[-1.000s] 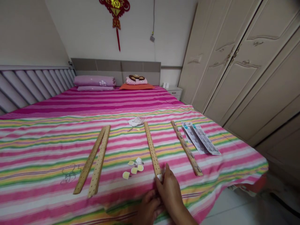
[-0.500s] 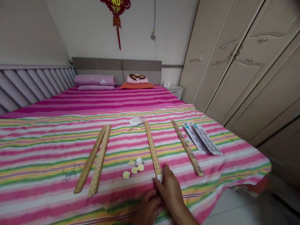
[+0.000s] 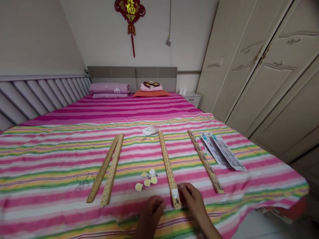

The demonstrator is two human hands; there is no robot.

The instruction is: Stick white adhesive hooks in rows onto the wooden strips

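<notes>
On the striped sheet, a perforated wooden strip (image 3: 166, 159) lies lengthwise in front of me. A white adhesive hook (image 3: 175, 193) sits on its near end. My right hand (image 3: 195, 200) is just right of that end, fingers loosely bent and apart, holding nothing visible. To the strip's left, my left hand (image 3: 151, 212) hovers with curled fingers and a small gap at the thumb; nothing shows in it. Several loose hooks with yellow backing (image 3: 147, 182) lie left of the strip. Another wooden strip (image 3: 205, 161), to the right, carries a row of metal hooks.
Two more perforated strips (image 3: 112, 172) lie at the left beside a thin tangle of wire or thread (image 3: 84, 181). Hook blister packs (image 3: 228, 151) rest at the right. A clear packet (image 3: 151, 130) lies beyond the middle strip. Wardrobe doors (image 3: 249, 73) stand beyond the bed's right side.
Both hands have come away from the near end of the middle strip and moved apart, uncovering the white hook there. The whole view has shifted slightly.
</notes>
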